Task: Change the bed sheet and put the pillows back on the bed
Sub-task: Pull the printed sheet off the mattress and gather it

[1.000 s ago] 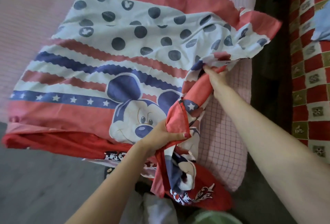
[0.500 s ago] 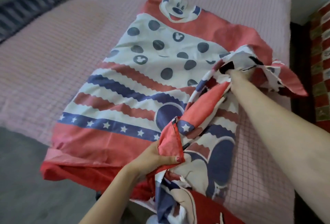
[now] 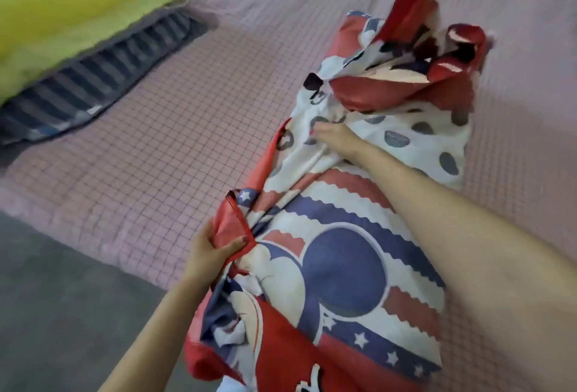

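Note:
A red, white and blue cartoon-print sheet (image 3: 352,266) lies bunched in a long heap on the bed, which is covered by a pink checked sheet (image 3: 175,142). My left hand (image 3: 212,254) is shut on a red hemmed edge of the cartoon sheet near the bed's front edge. My right hand (image 3: 337,138) reaches farther in and grips the white dotted part of the same sheet. The far end of the sheet is crumpled and raised.
A yellow-green pillow (image 3: 71,7) lies at the upper left on top of a dark striped pillow (image 3: 103,79). Grey floor (image 3: 62,313) shows at the lower left, below the bed's edge.
The cartoon sheet has gone from spread flat to bunched into a narrow heap. My right hand has pulled its far part over and leftward. The view has swung left, showing the pillows.

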